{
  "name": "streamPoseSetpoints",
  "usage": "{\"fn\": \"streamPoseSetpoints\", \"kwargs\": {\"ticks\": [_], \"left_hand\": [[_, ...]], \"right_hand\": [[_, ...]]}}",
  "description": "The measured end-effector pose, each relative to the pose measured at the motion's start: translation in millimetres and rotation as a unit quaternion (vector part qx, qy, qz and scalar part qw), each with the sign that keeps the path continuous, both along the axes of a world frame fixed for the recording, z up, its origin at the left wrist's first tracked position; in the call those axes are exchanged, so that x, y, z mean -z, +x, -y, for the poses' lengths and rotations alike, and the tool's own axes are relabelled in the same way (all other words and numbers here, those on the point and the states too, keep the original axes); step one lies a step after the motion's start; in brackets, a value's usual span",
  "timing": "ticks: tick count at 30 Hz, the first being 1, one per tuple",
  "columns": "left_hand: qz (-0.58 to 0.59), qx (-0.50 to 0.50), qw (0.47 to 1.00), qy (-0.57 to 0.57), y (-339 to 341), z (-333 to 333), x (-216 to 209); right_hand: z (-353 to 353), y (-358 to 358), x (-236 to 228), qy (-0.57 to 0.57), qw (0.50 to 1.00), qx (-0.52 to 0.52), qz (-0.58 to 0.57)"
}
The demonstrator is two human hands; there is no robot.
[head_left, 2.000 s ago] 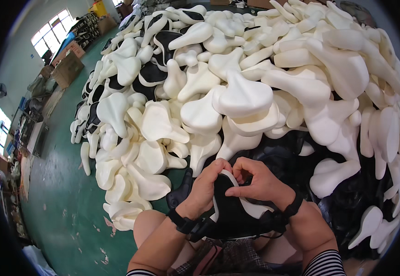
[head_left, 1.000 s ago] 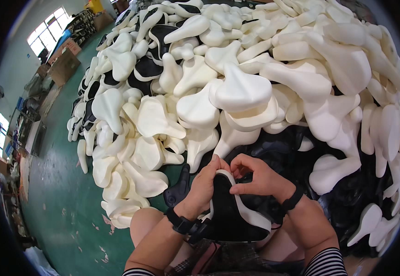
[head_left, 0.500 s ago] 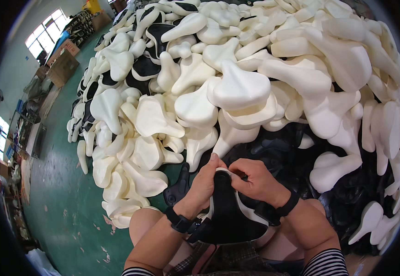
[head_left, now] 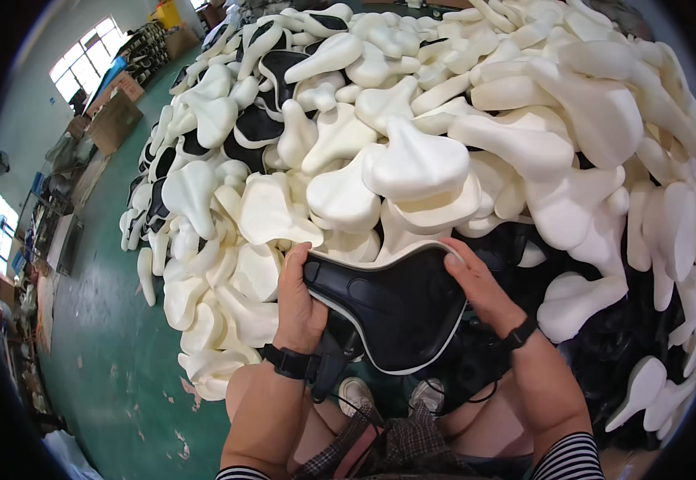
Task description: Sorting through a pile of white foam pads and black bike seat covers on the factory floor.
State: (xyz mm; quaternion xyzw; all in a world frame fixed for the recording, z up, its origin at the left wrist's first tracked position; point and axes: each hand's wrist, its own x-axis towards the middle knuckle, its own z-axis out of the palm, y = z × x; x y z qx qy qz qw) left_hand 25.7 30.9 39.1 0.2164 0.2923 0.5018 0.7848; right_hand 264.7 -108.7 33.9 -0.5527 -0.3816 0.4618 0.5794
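Between my hands is a bicycle saddle [head_left: 392,300], its black underside up and a white foam edge showing round its rim. Its narrow nose points left, where my left hand [head_left: 300,292] grips it with the thumb at the tip. My right hand [head_left: 476,276] holds the wide rear end, thumb on the black face and fingers hidden behind. The saddle hangs above my lap, in front of the pile. Just beyond it lie loose white foam saddle pads [head_left: 272,210], and dark saddle shells [head_left: 488,244] show behind my right hand.
A large heap of white foam saddle pads [head_left: 420,160] fills the far side and right. Black shells [head_left: 596,368] lie low on the right. Green floor [head_left: 116,352] runs along the left, with cardboard boxes [head_left: 112,120] farther back. My shoes [head_left: 356,394] show below the saddle.
The saddle has been lifted and turned from nose-away to nose-left. My hands have moved from together at the nose to opposite ends of it.
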Motion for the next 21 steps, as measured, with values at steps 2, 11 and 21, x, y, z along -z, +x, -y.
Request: {"fn": "streamPoseSetpoints", "kwargs": {"ticks": [2, 11, 21], "left_hand": [[0.008, -0.009, 1.0, -0.014, 2.1, 6.1, -6.2], [0.027, 0.091, 0.995, -0.02, -17.4, -8.7, 0.5], [-0.511, 0.466, 0.671, 0.265, -23.0, 13.0, -15.5]], "right_hand": [[-4.3, -11.0, -3.5, -0.018, 0.998, 0.059, -0.017], [-14.2, -8.0, -2.4, 0.023, 0.985, 0.106, -0.136], [-3.3, 26.2, -8.6, -0.043, 0.972, 0.023, 0.228]]}}
